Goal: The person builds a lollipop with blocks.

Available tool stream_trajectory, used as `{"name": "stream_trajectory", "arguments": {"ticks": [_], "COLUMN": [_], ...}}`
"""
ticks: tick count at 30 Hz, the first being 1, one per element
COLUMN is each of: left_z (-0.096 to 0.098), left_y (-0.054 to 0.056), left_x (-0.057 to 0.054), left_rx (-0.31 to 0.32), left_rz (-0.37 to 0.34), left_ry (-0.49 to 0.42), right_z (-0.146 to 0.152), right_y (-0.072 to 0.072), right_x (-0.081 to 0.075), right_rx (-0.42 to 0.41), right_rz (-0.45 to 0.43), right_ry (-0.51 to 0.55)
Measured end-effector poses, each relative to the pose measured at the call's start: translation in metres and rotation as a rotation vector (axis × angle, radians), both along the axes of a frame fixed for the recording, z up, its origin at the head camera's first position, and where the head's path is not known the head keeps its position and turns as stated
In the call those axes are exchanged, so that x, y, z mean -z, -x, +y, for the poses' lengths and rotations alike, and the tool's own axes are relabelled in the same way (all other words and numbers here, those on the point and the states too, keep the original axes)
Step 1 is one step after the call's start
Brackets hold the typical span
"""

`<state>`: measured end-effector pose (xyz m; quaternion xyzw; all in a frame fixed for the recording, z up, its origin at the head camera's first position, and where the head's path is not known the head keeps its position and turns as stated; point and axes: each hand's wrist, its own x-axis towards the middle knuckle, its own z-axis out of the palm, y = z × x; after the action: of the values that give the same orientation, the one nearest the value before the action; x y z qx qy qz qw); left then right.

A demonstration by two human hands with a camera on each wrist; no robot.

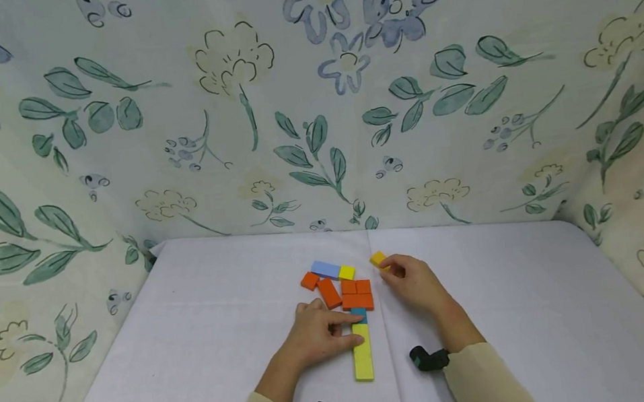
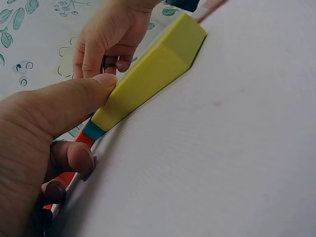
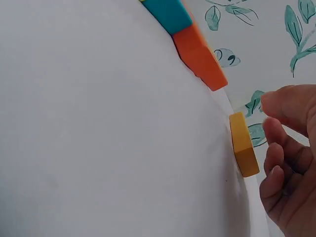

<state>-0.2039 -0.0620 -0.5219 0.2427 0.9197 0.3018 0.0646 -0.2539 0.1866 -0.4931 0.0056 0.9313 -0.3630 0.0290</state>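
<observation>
My left hand (image 1: 315, 334) rests over a column of flat toy blocks. Its index finger touches the teal block (image 1: 358, 312), while the thumb presses on the long yellow block (image 2: 148, 74) just below. Beyond the teal one, several red-orange blocks (image 1: 358, 301) sit packed together. My right hand (image 1: 414, 280) is beside a small amber block (image 3: 243, 144) on the cloth, fingers loosely bent and fingertips close to it. In the right wrist view a gap shows between the fingertips and this block.
Past the packed blocks, a tilted red-orange block (image 1: 329, 293), a small red-orange piece (image 1: 309, 281), a periwinkle-blue block (image 1: 326, 269) and a bright yellow square (image 1: 346, 272) lie close together. White cloth (image 1: 195, 353) covers the table. Floral fabric (image 1: 308, 94) hangs behind it.
</observation>
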Motion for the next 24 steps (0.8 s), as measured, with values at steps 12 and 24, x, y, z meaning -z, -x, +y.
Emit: {"name": "stream_trajectory", "arguments": {"ticks": [12,24], "left_z": [0.000,-0.001], "left_y": [0.000,0.001], "left_x": [0.000,-0.001], "left_rx": [-0.001,0.008], "left_rz": [-0.032,-0.013], "left_ry": [0.009,0.010], "right_z": [0.013,0.011], "right_y": [0.018,0.027], "right_x": [0.001,-0.006], "right_rx": [0.030,-0.082], "right_rz": [-0.156,-0.241], "right_ry": [-0.098,-0.127]}}
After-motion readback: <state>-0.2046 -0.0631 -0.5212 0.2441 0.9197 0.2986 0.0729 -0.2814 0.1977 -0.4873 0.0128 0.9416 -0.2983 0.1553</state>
